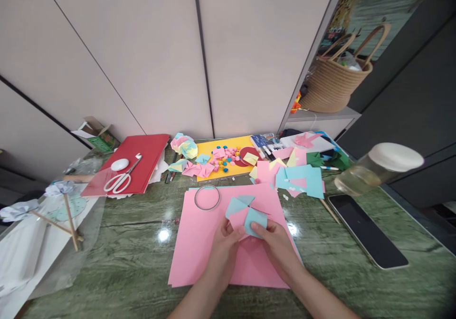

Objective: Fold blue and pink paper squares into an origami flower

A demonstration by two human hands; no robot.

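On the green marble table (117, 257), centre front: 1 large pink sheet (199, 247), lying flat, with a wire ring (207, 198) resting on its far left corner. Above the sheet, 1 folded paper piece (245, 212) in blue and pink, held between both hands. The left hand (224, 252) was closed on its lower left edge, thumb on top; the right hand (280, 247) was closed on its lower right flap, thumb pressing the blue part.

Behind: 1 yellow sheet (213, 146) carrying a scatter of small pink, blue and yellow paper bits and several folded squares; a crumpled pastel paper ball (183, 145) at its left edge. Loose pink and blue squares (301, 176) lay to the right.

Left: 1 red folder (142, 155) with white scissors (123, 176) on it.

Right: 1 clear jar (377, 167) with a white lid, tilted in view, contents unclear; 1 dark phone (366, 231), face up. On the shelf, 1 woven basket (333, 83) with handles, holding items too small to tell.
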